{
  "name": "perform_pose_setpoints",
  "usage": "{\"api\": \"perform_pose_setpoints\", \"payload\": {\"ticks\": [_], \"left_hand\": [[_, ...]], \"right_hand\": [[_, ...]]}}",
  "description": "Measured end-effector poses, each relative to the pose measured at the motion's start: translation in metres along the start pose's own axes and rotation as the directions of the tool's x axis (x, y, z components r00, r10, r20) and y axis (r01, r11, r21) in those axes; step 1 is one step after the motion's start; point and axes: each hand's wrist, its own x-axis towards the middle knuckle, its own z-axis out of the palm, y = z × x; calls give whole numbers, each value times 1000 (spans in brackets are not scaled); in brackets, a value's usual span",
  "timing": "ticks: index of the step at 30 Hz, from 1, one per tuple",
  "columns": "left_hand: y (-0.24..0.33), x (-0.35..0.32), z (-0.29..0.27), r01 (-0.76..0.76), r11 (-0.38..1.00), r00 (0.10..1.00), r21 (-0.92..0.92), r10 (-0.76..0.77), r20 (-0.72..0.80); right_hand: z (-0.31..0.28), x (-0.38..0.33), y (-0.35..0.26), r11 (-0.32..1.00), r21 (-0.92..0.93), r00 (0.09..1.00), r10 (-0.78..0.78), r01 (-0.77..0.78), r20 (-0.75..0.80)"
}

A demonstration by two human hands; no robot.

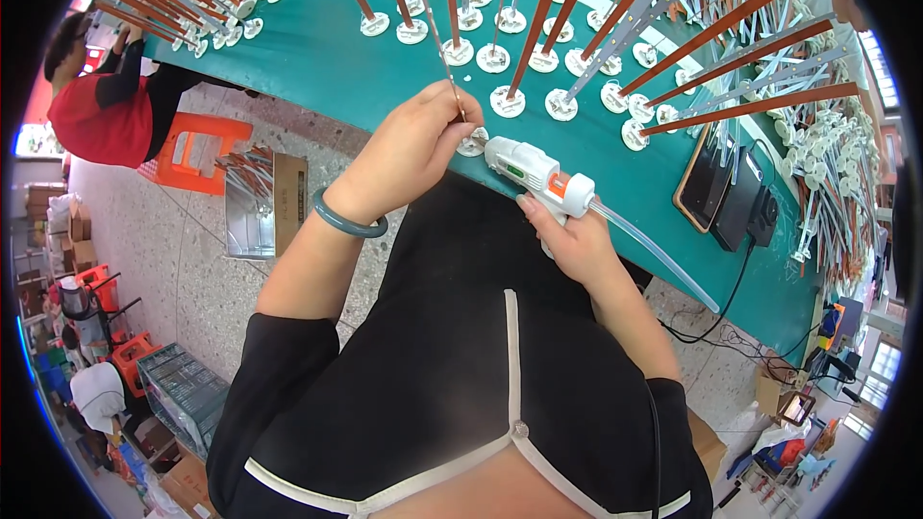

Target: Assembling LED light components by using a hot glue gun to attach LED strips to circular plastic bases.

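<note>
In head view, L hand (413, 139) pinches thin strip (442, 50) above white disc (473, 142), just left of glue gun (524, 171), which R hand (582, 242) grips, w/ phone (705, 183) to gun's right, other strips (536, 29) standing beyond gun on green tabletop (308, 77).

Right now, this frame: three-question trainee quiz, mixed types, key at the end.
1. What do the fingers of the left hand pinch?
2. True or false: the right hand holds a white glue gun.
3. Where does the phone lie?
A) on the floor
B) on the green table
C) on an orange chair

Key: 1. A thin strip. 2. True. 3. B.
</note>
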Motion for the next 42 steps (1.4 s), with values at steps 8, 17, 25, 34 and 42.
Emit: {"api": "perform_pose_setpoints", "payload": {"ticks": [8, 17, 25, 34, 42], "left_hand": [[0, 1, -1, -29, 1000, 999, -7, 29, 25], [1, 0, -1, -16, 1000, 1000, 1, 16, 18], [-3, -1, 2, 12, 1000, 1000, -20, -12, 9], [-5, -1, 0, 42, 999, 999, -27, -42, -17], [-3, -6, 3, 145, 953, 976, -267, -181, -118]], "right_hand": [[-1, 0, 0, 1000, 4, 1000, 23, -23, 6], [-1, -1, -1, 1000, -22, 1000, 11, -10, 16], [-4, -1, -3, 998, -39, 997, 53, -51, 53], [-2, -2, 10, 999, 36, 999, -23, 24, -28], [-6, -5, 9, 949, 258, 983, 185, -183, 16]]}}
